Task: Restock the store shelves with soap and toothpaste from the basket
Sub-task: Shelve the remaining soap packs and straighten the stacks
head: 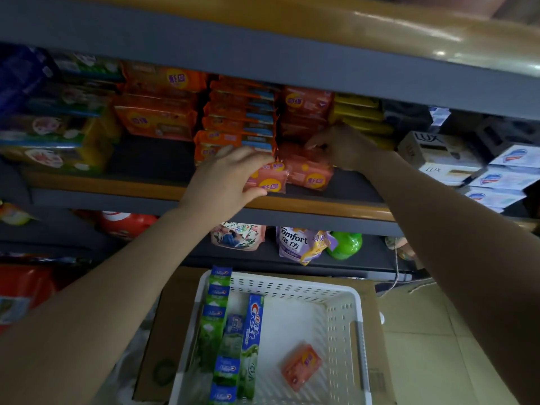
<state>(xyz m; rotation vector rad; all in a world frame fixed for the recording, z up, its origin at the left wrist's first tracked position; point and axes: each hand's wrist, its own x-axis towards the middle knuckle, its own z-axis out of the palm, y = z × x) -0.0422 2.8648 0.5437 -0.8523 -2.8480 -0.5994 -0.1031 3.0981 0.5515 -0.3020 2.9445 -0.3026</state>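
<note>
My left hand grips a pink soap packet at the front edge of the middle shelf. Just right of it lies another pink soap pack, and my right hand rests its fingers on the top of that pack, deeper in the shelf. Below, the white basket holds one pink soap bar near its right side. Along its left side lie a blue Crest toothpaste box and several green toothpaste boxes.
Orange soap stacks fill the shelf behind my hands, with yellow packs and white Lux boxes to the right. The basket sits on a cardboard box. Refill pouches stand on the shelf below.
</note>
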